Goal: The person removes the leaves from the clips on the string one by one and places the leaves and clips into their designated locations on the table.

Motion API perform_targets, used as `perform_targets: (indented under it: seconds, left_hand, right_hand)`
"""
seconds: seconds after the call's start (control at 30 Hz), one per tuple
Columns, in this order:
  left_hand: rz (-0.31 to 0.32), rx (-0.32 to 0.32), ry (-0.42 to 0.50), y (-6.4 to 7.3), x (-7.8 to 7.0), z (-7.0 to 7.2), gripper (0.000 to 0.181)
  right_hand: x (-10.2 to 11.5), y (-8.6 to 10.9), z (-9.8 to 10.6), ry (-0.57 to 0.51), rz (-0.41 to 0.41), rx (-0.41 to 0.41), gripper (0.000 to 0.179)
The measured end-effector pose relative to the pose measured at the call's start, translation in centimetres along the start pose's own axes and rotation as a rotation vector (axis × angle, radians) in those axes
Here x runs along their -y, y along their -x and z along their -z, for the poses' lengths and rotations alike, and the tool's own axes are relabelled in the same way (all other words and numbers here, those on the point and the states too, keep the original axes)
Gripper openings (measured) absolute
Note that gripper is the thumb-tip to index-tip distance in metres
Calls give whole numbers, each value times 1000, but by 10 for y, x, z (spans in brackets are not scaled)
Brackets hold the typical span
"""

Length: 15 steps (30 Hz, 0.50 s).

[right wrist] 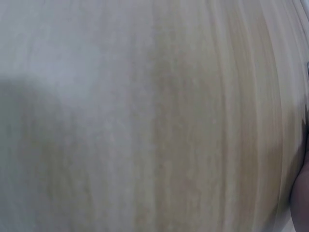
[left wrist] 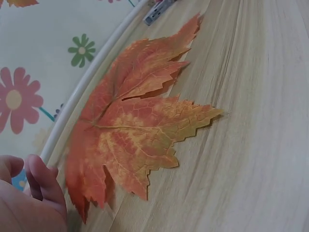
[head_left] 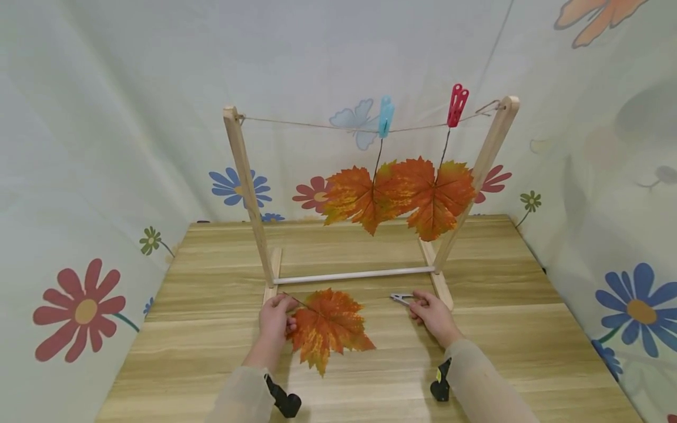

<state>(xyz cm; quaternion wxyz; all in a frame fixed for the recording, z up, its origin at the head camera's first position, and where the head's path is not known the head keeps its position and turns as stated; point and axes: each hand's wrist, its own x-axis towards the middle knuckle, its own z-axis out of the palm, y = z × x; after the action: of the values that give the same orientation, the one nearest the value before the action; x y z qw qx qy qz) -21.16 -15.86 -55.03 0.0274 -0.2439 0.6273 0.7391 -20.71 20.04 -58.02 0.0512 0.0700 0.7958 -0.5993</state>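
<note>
My left hand (head_left: 277, 318) pinches the dark stem of an orange artificial maple leaf (head_left: 330, 326) in front of the rack. In the left wrist view, that leaf (left wrist: 130, 121) spreads close over the wood, its toothed lobes pointing away from the fingers (left wrist: 46, 186). A grey clothespin (head_left: 402, 298) is held between thumb and fingers of my right hand (head_left: 431, 314), right of the leaf. Only a sliver of the right hand (right wrist: 301, 198) appears in the right wrist view.
A wooden rack (head_left: 247, 194) carries a string (head_left: 312, 124) between two posts. Blue (head_left: 386, 117) and red (head_left: 457, 106) clothespins on it hold two hanging leaves (head_left: 435, 200) by their stems. A white rod (head_left: 354, 275) joins the feet on the wooden table (head_left: 185, 352). Flower-printed cloth hangs behind.
</note>
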Motion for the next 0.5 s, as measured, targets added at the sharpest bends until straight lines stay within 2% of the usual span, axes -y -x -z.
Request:
perform_targets:
  seconds: [0.33, 0.5]
  left_hand:
    - [-9, 24, 14, 1, -4, 1, 46]
    - [-21, 31, 22, 4, -15, -1, 50]
  right_hand:
    - [-1, -1, 2, -34, -2, 12, 46]
    - [7, -5, 7, -64, 19, 24, 50]
